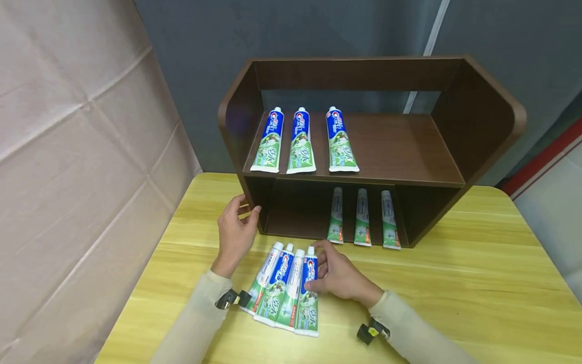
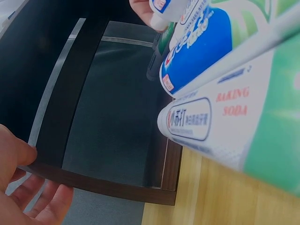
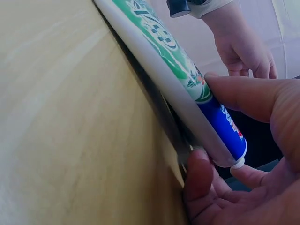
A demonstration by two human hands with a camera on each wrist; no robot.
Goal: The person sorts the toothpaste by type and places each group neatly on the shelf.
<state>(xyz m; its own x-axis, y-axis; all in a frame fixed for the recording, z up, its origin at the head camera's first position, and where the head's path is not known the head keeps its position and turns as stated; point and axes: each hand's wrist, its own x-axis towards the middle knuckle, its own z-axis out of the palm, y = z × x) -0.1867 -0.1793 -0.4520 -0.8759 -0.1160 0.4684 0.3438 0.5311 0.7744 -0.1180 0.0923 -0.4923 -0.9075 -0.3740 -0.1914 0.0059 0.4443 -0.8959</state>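
We locate the blue-and-green tube on the bench, before the shelf unit. Its long axis runs front to back, cap toward the bench's far edge. The right hand pinches it between thumb and fingers; the left hand grips the shelf unit's left edge. In the right wrist view we find its crimped end cut off.

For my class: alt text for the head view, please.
A person's right hand holds the rightmost of four toothpaste tubes fanned on a table; the left hand grips a brown shelf bearing three upper tubes and three lower tubes.
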